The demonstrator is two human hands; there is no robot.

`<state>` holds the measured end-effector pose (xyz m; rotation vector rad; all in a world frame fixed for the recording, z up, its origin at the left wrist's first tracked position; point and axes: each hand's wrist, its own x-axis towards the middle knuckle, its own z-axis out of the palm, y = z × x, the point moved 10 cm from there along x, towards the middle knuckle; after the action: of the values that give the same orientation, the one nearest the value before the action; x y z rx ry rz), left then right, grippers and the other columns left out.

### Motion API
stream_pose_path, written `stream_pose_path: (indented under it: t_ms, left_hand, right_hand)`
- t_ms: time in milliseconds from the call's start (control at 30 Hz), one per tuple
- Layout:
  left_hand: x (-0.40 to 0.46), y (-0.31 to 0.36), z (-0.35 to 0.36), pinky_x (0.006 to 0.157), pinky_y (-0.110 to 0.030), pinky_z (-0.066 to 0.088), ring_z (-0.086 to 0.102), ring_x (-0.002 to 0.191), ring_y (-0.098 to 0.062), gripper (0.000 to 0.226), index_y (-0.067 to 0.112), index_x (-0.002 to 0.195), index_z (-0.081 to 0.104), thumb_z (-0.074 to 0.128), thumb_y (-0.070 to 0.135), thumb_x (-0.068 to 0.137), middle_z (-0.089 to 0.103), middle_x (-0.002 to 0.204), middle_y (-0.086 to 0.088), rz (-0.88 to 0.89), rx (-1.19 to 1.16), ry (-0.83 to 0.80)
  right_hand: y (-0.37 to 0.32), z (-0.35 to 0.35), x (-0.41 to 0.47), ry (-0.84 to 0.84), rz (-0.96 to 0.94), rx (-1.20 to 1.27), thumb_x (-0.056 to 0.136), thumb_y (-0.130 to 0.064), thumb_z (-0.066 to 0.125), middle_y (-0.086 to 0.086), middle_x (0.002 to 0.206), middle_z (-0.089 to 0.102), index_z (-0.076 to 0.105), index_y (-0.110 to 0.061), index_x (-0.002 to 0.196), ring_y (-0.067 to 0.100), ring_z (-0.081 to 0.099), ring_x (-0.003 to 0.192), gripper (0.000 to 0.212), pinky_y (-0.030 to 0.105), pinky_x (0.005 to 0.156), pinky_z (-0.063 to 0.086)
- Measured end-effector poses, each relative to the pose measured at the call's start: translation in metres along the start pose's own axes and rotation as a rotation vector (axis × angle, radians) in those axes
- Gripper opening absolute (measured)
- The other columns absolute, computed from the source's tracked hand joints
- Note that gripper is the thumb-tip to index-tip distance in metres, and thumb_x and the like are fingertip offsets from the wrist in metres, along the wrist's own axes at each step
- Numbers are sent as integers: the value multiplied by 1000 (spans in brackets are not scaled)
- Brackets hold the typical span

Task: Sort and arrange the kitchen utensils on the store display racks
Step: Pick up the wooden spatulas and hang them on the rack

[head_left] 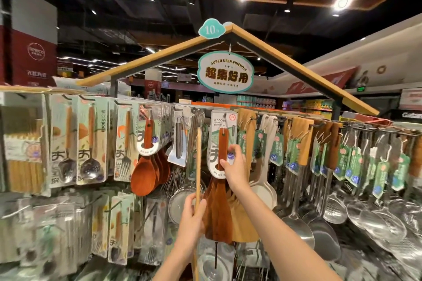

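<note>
A dark wooden turner [218, 207] with a white card label hangs from a hook on the display rack [296, 118]. My right hand [233, 166] pinches its handle and card near the middle. My left hand [191, 217] grips a long pale wooden stick-like utensil [198, 162], held upright just left of the turner. Reddish wooden rice spoons [145, 173] hang further left.
Carded spoons and forks [89, 143] fill the left hooks, with a whisk and strainer [178, 198] behind the stick. Pale wooden spatulas [249, 223] hang behind the turner. Steel ladles and skimmers [331, 201] crowd the right side. A hanging sign [225, 72] sits above.
</note>
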<state>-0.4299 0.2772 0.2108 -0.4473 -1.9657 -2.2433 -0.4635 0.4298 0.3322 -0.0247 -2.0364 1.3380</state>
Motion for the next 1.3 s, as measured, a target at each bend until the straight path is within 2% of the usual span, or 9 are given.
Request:
stream_pose_path:
  t_ms: [100, 233, 333, 400, 467, 600, 767, 900, 1300]
  left_hand:
    - [-8, 9, -1, 37, -15, 24, 25, 39, -4, 18, 27, 110, 44, 46, 36, 94, 29, 54, 9, 48, -14, -28]
    - [-15, 12, 0, 37, -15, 24, 25, 41, -5, 15, 25, 109, 51, 44, 30, 96, 32, 56, 8, 58, -48, -45]
    - [-24, 12, 12, 36, -16, 23, 24, 41, -6, 20, 21, 109, 56, 41, 25, 98, 35, 56, 8, 59, -105, -56]
    - [-31, 16, 26, 36, -16, 22, 24, 43, -7, 21, 18, 110, 56, 40, 24, 98, 35, 58, 6, 52, -146, -80]
    - [-35, 21, 45, 37, -17, 18, 23, 44, -7, 21, 16, 109, 56, 39, 23, 99, 34, 58, 6, 44, -174, -114]
    - [-39, 30, 84, 37, -17, 18, 26, 40, -6, 18, 11, 100, 53, 39, 23, 99, 34, 59, 2, 34, -219, -176]
    - [-39, 33, 120, 36, -17, 22, 30, 38, -5, 20, 13, 104, 55, 38, 23, 100, 41, 52, 6, 8, -236, -238]
    - [-31, 42, 129, 35, -16, 24, 32, 39, -5, 19, 12, 105, 54, 38, 22, 100, 42, 54, 4, 37, -214, -227]
    - [-5, 51, 132, 38, -17, 26, 31, 42, -7, 25, 7, 111, 54, 38, 22, 100, 44, 56, 2, 71, -198, -205]
  right_hand:
    - [2, 0, -2, 33, 14, -3, 90, 2, 53, 5, 118, 47, 48, -22, 112, -1, 43, 81, 33, -4, 60, 32]
    - [7, -5, -7, -4, 48, -37, 91, -5, 54, 2, 124, 38, 51, -26, 120, -1, 46, 87, 37, 8, 61, 38]
    - [3, -20, -10, -36, 48, -40, 93, -13, 54, 5, 135, 28, 56, -24, 120, 17, 39, 118, 29, 21, 94, 33]
    - [-9, -33, -16, -78, 38, -13, 95, -19, 53, 8, 136, 32, 55, -22, 121, 20, 39, 123, 27, 31, 105, 31]
    - [-25, -47, -25, -139, 17, 91, 97, -24, 49, 9, 131, 43, 50, -20, 127, 21, 49, 115, 30, 37, 101, 43]
    - [-53, -63, -43, -317, -44, 195, 94, -18, 54, 10, 116, 56, 36, -23, 138, 19, 61, 94, 48, 28, 73, 55]
    - [-55, -79, -49, -329, -160, 6, 87, -7, 62, 0, 142, 43, 36, -30, 141, 23, 50, 124, 65, 46, 99, 47]
    - [-51, -91, -35, -271, -139, 88, 85, -7, 65, 2, 142, 45, 31, -38, 142, 28, 53, 120, 73, 48, 96, 48]
    - [-50, -85, -5, -251, -194, 78, 85, -11, 66, 0, 144, 43, 29, -48, 140, 20, 53, 120, 76, 43, 97, 49]
